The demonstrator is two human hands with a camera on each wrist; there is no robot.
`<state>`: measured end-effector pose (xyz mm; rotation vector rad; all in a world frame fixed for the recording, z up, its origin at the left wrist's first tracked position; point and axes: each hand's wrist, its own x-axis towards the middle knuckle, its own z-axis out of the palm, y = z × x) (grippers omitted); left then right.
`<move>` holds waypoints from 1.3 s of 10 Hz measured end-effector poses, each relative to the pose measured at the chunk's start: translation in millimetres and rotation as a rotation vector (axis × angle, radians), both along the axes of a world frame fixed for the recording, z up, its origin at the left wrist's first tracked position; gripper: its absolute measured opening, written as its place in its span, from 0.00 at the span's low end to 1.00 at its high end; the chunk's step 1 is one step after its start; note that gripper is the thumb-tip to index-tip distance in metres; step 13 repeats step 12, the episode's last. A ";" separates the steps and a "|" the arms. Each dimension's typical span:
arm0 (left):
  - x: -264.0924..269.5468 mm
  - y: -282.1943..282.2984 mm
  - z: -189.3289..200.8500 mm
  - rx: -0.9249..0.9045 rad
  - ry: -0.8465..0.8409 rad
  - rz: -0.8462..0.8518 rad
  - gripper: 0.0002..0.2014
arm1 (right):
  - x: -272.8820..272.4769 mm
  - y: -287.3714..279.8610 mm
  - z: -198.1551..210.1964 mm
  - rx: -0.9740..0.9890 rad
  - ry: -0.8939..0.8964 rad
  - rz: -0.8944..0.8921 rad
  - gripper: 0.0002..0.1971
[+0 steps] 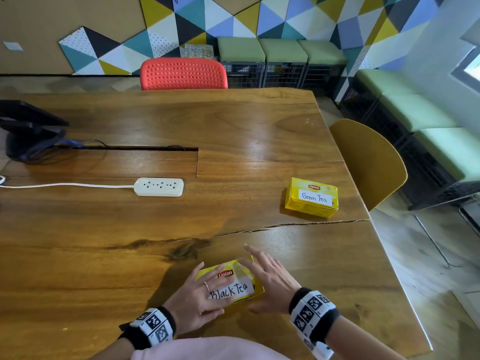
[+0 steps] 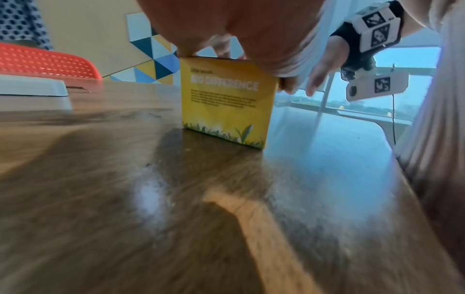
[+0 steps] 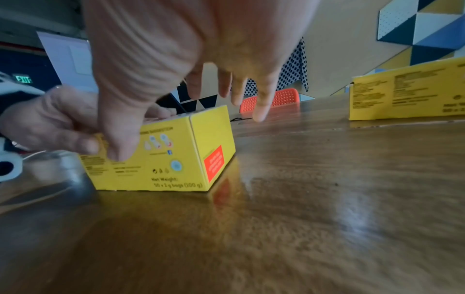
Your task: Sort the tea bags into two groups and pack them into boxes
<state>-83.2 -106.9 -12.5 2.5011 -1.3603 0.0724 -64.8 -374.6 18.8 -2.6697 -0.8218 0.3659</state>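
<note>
A yellow Lipton box labelled "Black Tea" [image 1: 225, 274] [image 2: 226, 103] [image 3: 163, 159] stands closed on the wooden table [image 1: 130, 242], close to me. My left hand [image 1: 192, 300] [image 3: 50, 123] holds it, fingers laid over the lid and label, thumb against the near side. The right hand [image 1: 270, 279] [image 3: 201, 49] is at the box's right end with fingers straight and spread above it; its thumb touches the near side. A second yellow box labelled "Green Tea" [image 1: 311, 197] [image 3: 407, 93] sits closed farther off at the right. No loose tea bags are visible.
A white power strip [image 1: 159, 187] with its cord lies left of centre. A black device [image 1: 28, 131] stands at the far left by a cable slot. A red chair [image 1: 183, 74] is behind the table, and a mustard chair [image 1: 368, 162] sits by its right edge.
</note>
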 end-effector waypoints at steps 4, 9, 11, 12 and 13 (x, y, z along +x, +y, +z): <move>11.9 -15.6 -9.6 -0.048 0.342 0.397 0.31 | 35.2 -51.0 -11.3 0.204 0.011 -0.399 0.49; 14.8 -36.2 -17.6 0.286 0.423 0.528 0.24 | 67.5 -96.3 -15.0 -0.185 -0.144 -0.474 0.43; 13.4 -35.0 -6.0 0.178 0.387 0.531 0.26 | 51.2 -84.7 -17.2 0.128 -0.417 -0.610 0.25; 4.9 -20.4 -12.7 0.125 0.346 0.500 0.26 | 19.6 -80.0 -21.8 0.193 -0.436 -0.591 0.21; 4.9 -20.4 -12.7 0.125 0.346 0.500 0.26 | 19.6 -80.0 -21.8 0.193 -0.436 -0.591 0.21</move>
